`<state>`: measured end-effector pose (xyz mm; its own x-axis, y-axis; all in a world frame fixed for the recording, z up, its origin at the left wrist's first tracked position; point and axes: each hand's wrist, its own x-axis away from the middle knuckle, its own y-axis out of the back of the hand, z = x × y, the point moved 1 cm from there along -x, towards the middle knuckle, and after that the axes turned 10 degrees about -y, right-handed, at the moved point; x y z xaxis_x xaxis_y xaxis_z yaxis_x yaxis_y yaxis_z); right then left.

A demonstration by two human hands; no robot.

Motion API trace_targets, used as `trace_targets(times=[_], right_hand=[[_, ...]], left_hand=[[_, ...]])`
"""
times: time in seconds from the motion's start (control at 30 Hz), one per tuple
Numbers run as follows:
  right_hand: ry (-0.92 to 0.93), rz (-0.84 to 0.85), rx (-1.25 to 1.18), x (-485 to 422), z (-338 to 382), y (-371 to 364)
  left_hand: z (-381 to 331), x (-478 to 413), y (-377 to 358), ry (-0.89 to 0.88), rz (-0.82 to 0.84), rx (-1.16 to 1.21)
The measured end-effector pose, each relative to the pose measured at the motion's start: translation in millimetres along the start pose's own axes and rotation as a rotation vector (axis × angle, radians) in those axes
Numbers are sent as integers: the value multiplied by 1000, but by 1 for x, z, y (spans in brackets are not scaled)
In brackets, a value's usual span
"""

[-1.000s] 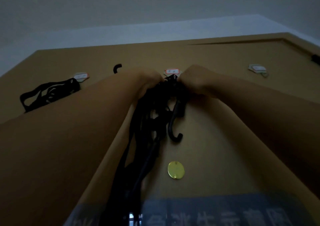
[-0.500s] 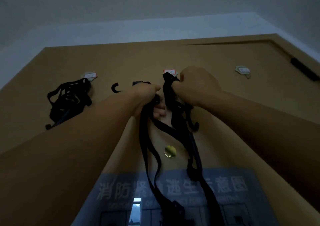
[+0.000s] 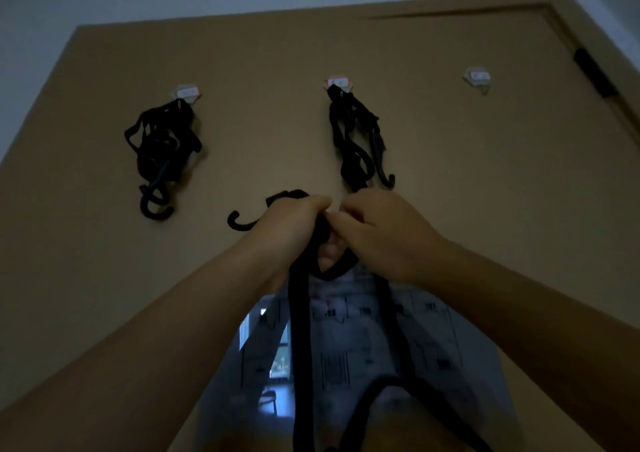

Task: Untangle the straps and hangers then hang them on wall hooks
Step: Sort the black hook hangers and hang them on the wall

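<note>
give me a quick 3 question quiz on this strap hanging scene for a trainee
1. True or false: the right wall hook already carries a strap bundle.
2. How many strap bundles hang on hooks? A) one B) two C) three
3. Fill in: the left hand and right hand both grip a black ____ in front of the door.

Key:
1. False. It is bare; the left bundle and middle bundle hang from the other two hooks.
2. B
3. strap, with a hanger hook sticking out beside the left hand.
</note>
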<state>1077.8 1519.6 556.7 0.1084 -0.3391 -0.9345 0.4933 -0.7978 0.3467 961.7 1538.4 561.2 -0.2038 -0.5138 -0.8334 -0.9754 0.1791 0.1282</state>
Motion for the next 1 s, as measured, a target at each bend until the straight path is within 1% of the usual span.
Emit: trace_targets(times=[0.1,0.2,0.27,0.33,0.47,0.6,0.73,0.83,0.9,1.0], right_hand=[[-17,14,-186,28,-17,-2],[-124,64,-389,59,-31,-4],[-141,90,-397,73,-37,-5],[-178,67,-408,76,-43,-5],[-357,-5,-502,59,-49,-2],[-438,25,-545,39,-47,-10],[-541,-33,-585,22,-48,-19],[-596,-32,-653,13,-49,-23],[-614,-15,-698,9,-46,-22],[-636,7,-721,5,-45,-18]], left_hand=[[10,19,-1,59,-12,-8],[20,35,-8,124,-22,-138],[25,43,-18,156,-7,-199],[25,47,-29,156,-19,-203],[26,39,-41,106,-144,-249],[32,31,-45,69,-119,-309],[37,26,-42,8,-101,-365],[37,20,-36,-61,-89,-448],[35,14,-31,-110,-123,-507],[31,3,-27,-173,-219,-586]])
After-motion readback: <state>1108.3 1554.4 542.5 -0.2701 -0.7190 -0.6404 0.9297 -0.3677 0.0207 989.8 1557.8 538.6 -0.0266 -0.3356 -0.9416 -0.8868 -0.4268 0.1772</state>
